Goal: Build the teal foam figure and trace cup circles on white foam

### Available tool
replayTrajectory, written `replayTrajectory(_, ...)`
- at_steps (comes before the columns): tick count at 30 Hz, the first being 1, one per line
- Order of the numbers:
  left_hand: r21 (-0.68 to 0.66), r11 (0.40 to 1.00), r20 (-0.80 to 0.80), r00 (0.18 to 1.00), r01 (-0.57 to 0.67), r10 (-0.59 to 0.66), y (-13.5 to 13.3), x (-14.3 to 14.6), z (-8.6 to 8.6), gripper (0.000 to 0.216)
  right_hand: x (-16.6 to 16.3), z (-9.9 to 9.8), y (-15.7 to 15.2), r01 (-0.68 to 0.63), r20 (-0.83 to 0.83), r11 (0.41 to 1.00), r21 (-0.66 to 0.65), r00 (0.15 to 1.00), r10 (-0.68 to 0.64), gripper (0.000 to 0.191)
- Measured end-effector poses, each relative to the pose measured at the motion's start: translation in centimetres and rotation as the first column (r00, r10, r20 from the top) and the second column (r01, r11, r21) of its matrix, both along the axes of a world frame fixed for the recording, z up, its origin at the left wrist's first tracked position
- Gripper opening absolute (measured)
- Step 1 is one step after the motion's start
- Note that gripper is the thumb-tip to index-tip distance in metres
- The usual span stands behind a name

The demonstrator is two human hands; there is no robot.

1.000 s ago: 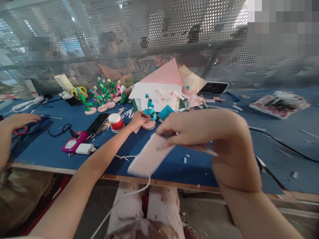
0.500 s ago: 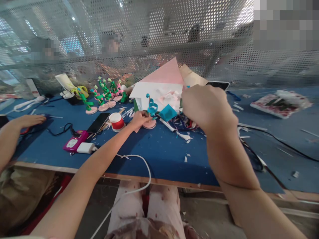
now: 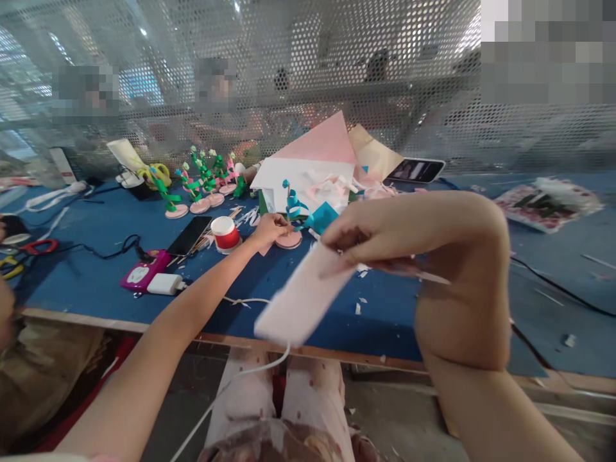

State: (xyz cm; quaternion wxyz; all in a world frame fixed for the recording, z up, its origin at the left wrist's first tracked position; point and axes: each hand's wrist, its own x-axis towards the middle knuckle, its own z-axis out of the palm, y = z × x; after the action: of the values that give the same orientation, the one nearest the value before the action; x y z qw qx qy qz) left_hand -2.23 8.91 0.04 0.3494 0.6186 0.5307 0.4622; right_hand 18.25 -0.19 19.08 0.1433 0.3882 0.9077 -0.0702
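Observation:
My left hand reaches far across the blue table and pinches the stick of a small model with a teal paper spiral on a pink round base. Close to the camera, my right hand is raised with its fingers closed on a pale pink foam strip that hangs down to the left. Something thin and pointed sticks out under that hand; I cannot make it out.
A pink-roofed white paper house stands behind the spiral. Green spiral models, a red tape roll, a phone, a pink device, a white charger and cables lie to the left. Another person's arm shows at the far left edge.
My right hand went forward to the pile by the house, then came back near the camera with the pink strip. The other person's hand at the left withdrew.

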Motion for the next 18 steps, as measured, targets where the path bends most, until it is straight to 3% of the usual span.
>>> replayTrajectory(2, 0.018, 0.999, 0.003, 1.0, 0.028, -0.028, -0.1, -0.1, 0.1, 0.026, -0.1, -0.2, 0.0, 0.191, -0.01, 0.956, 0.222, 0.981, -0.193, 0.024)
replayTrajectory(4, 0.034, 0.997, -0.014, 0.997, 0.076, -0.076, -0.1, -0.2, 0.1, 0.029, -0.2, -0.3, -0.2, 0.363, -0.088, 0.825, 0.433, 0.928, -0.362, 0.027)
replayTrajectory(5, 0.039, 0.995, -0.033, 0.996, 0.087, -0.086, -0.1, -0.2, 0.1, 0.029, -0.2, -0.4, -0.3, 0.352, -0.102, 0.836, 0.421, 0.934, -0.342, 0.028)
replayTrajectory(7, 0.039, 0.997, -0.061, 0.996, 0.066, -0.064, 0.0, -0.2, 0.0, 0.028, -0.3, -0.5, -0.6, 0.135, -0.053, 0.978, 0.158, 0.99, -0.128, 0.026)
replayTrajectory(9, 0.026, 0.999, -0.05, 0.999, 0.021, -0.019, 0.1, -0.1, -0.1, 0.025, -0.5, -0.6, -0.6, -0.073, -0.036, 0.991, -0.11, 0.997, 0.07, 0.023)
replayTrajectory(10, 0.012, 1.0, -0.026, 1.0, 0.007, -0.006, 0.1, -0.1, -0.1, 0.025, -0.6, -0.7, -0.5, -0.048, -0.015, 0.993, -0.107, 0.999, 0.047, 0.022)
replayTrajectory(11, -0.006, 1.0, 0.006, 1.0, 0.002, -0.002, 0.2, 0.0, -0.1, 0.025, -0.7, -0.8, -0.5, 0.056, 0.002, 0.998, 0.003, 0.998, -0.056, 0.022)
replayTrajectory(12, -0.021, 1.0, 0.034, 0.999, 0.009, -0.008, 0.1, 0.0, -0.1, 0.026, -0.8, -0.9, -0.4, 0.199, -0.014, 0.964, 0.177, 0.98, -0.2, 0.023)
replayTrajectory(14, -0.024, 0.999, 0.053, 0.998, 0.036, -0.034, 0.0, 0.1, 0.0, 0.027, -1.1, -0.9, -0.5, 0.385, -0.094, 0.82, 0.423, 0.919, -0.383, 0.028)
replayTrajectory(15, -0.019, 0.999, 0.047, 0.998, 0.04, -0.039, -0.1, 0.1, 0.0, 0.027, -1.2, -0.9, -0.6, 0.374, -0.094, 0.833, 0.408, 0.925, -0.369, 0.03)
replayTrajectory(16, -0.013, 0.999, 0.035, 0.999, 0.037, -0.036, -0.1, 0.0, 0.1, 0.026, -1.3, -0.9, -0.8, 0.284, -0.057, 0.914, 0.29, 0.958, -0.28, 0.029)
replayTrajectory(17, -0.007, 1.0, 0.023, 0.999, 0.027, -0.026, -0.2, 0.0, 0.2, 0.025, -1.4, -0.9, -1.0, 0.132, -0.019, 0.987, 0.097, 0.991, -0.131, 0.027)
replayTrajectory(18, -0.007, 1.0, 0.017, 1.0, 0.01, -0.01, -0.2, 0.0, 0.3, 0.025, -1.6, -0.8, -1.2, -0.011, 0.001, 0.997, -0.078, 1.0, 0.011, 0.025)
